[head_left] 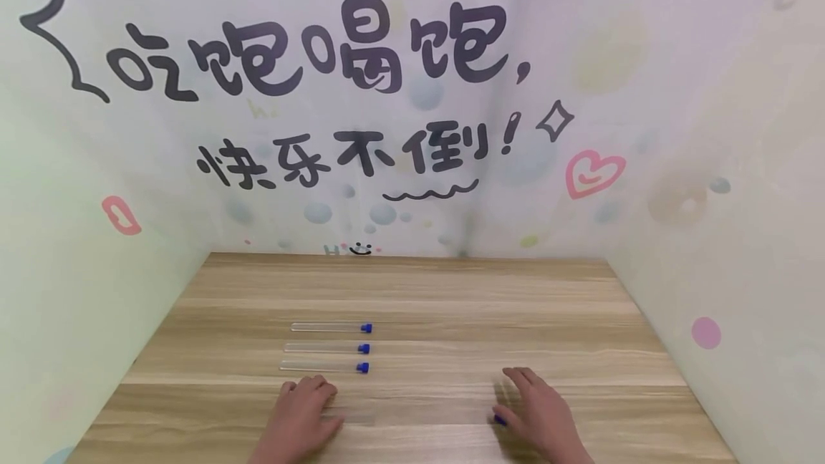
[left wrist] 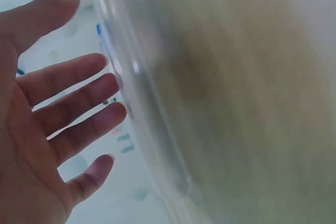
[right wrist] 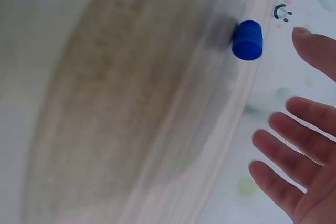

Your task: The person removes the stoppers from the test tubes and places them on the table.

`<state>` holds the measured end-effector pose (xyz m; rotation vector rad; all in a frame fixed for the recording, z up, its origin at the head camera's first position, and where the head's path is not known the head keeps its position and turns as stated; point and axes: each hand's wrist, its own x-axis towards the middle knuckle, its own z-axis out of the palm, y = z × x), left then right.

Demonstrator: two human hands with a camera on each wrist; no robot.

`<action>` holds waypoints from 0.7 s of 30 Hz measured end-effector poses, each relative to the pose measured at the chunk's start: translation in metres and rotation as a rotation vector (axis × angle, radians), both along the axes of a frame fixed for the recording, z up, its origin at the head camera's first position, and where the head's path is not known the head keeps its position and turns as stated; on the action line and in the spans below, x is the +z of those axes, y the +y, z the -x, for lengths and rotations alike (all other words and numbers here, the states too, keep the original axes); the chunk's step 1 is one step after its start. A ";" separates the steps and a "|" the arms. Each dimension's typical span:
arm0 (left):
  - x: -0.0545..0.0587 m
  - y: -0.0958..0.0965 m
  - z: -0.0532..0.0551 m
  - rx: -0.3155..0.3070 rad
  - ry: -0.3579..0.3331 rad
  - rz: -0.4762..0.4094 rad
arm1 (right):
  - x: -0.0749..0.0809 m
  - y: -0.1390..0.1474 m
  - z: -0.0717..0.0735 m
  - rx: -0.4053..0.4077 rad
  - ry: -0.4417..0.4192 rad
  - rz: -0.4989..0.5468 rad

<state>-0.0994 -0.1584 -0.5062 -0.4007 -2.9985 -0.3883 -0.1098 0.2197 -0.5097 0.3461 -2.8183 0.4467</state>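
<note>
My left hand hovers low over the front of the table, fingers spread, holding nothing. Just right of its thumb lies a clear test tube, faint against the wood; in the left wrist view the tube stretches past the fingertips. My right hand has its fingers extended and apart, with nothing in them. A small blue cap lies loose on the table near that thumb. Beyond the left hand, three clear test tubes with blue caps, the near, middle and far, lie side by side, caps to the right.
The wooden table meets a printed back wall with dark lettering. Pale side walls close it in at left and right.
</note>
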 end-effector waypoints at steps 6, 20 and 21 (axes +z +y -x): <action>0.010 -0.002 0.005 0.046 0.092 -0.014 | 0.004 0.003 0.007 0.061 0.202 -0.005; 0.016 0.000 0.017 0.034 0.428 0.048 | 0.017 -0.013 0.018 0.050 0.265 0.014; 0.017 0.000 0.018 0.031 0.435 0.048 | 0.018 -0.014 0.019 0.050 0.268 0.015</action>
